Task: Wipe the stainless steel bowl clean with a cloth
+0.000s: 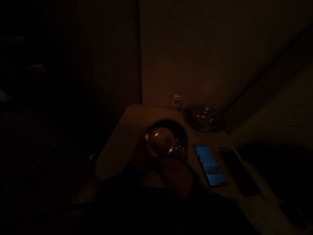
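A shiny round metal bowl [183, 135] is over the small wooden table in front of me, its inside catching a little light. At its left side, deep in shadow, my left hand [138, 153] is closed against the wall of the bowl; its fingers are mostly hidden. My right hand [174, 174] lies at the near rim with its fingers together, reaching over the edge. A dark, faintly greenish edge shows beside the right hand, perhaps cloth, but the darkness keeps me from telling.
Right of the bowl a lit phone [211, 166] lies on the table [117, 143], beside a dark flat object [244, 176]. Stacked metal plates [206, 118], apparently divided, stand at the back right. A wall socket [181, 101] with something plugged in is behind the table.
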Available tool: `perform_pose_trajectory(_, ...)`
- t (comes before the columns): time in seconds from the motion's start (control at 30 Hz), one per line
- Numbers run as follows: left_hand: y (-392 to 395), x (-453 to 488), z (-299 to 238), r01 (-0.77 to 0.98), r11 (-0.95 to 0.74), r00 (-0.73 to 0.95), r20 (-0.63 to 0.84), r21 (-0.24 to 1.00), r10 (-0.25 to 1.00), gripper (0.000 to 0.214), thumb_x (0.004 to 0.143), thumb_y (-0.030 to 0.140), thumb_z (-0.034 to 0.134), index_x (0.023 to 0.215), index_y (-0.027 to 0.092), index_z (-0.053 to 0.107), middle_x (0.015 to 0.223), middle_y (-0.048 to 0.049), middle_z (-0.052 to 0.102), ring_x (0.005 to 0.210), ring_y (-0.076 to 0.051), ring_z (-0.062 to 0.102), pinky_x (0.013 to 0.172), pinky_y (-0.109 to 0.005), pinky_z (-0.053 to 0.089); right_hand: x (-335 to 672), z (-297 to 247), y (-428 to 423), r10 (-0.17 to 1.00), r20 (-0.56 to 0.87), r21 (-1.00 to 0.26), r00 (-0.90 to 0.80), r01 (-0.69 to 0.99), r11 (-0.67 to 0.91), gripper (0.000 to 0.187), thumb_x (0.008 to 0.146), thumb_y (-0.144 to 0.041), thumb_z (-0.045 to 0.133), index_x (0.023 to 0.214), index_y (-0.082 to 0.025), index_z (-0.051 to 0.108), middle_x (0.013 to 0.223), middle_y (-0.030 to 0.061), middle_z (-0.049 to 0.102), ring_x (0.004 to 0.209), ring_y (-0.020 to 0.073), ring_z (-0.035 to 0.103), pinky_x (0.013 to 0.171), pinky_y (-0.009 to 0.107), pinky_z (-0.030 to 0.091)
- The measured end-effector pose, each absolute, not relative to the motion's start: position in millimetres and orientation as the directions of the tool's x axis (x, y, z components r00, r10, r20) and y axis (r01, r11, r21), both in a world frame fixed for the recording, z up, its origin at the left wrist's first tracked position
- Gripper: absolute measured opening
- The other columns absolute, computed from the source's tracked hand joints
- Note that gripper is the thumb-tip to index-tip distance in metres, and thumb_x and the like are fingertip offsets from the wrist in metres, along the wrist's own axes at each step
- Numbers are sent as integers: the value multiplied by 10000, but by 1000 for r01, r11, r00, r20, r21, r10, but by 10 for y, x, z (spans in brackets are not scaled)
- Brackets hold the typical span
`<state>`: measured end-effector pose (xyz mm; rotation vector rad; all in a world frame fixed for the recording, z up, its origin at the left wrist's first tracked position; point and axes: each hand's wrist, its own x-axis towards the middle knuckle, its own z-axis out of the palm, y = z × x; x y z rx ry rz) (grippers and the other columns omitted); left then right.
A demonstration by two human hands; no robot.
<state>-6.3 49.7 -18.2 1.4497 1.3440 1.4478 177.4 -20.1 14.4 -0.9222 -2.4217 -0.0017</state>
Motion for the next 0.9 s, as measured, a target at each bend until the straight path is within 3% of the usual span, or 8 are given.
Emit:
perform_pose_trajectory(0.17,456,-12,-98,215,-188,-208,233,958,950,433,884,486,477,1172,203,632,1211,-83,679,1164,-292,606,1070,-450,412,2190,192,-123,548,448,-53,-706,591,805,323,909,-114,446,1165,-159,637,1202,123,682,1118,255,626,996,506,472)
perform_pose_trajectory(0.27,445,7,-76,171,-147,-269,189,974,944,424,904,473,426,1147,196,636,1175,-82,689,1129,-274,619,1064,-435,417,1843,74,-177,568,539,-95,-622,625,775,301,928,-109,444,1153,-150,640,1138,105,713,1046,230,658,978,447,497)
perform_pose_trajectory(0.37,458,-7,-103,149,-110,-282,149,983,948,404,926,442,392,1130,193,637,1122,-85,696,1100,-261,623,1051,-422,428,1289,-53,-228,660,646,-209,-383,742,637,273,930,-99,452,1109,-130,656,1105,123,720,1021,224,663,954,392,512)
perform_pose_trajectory(0.43,470,-24,-122,151,-86,-281,126,985,951,408,940,433,361,1118,193,639,1077,-90,702,1081,-259,627,1044,-420,433,1081,-87,-226,691,647,-247,-324,768,591,251,927,-106,478,1087,-150,666,1103,121,718,1021,211,661,933,357,520)
perform_pose_trajectory(0.57,463,-44,-122,167,-70,-263,112,983,958,370,905,416,451,1148,203,632,1105,-81,702,1080,-267,627,1054,-423,423,1408,-24,-192,652,556,-177,-516,693,699,268,931,-117,485,1140,-163,646,1188,105,690,1080,214,640,952,384,511)
perform_pose_trajectory(0.73,440,-19,-127,233,-176,-220,228,956,948,419,878,451,474,1196,213,607,1229,-68,670,1172,-285,589,1087,-441,392,2135,150,-136,565,408,-48,-717,602,797,317,923,-99,478,1196,-170,622,1216,108,677,1146,224,609,1026,467,451)
perform_pose_trajectory(0.9,466,-16,-153,195,-59,-276,113,979,955,407,905,448,394,1108,193,638,1087,-88,707,1049,-281,643,1029,-453,443,1693,161,-97,679,382,-191,-627,665,722,285,904,-129,514,1161,-147,635,1119,117,710,1051,211,652,938,345,520)
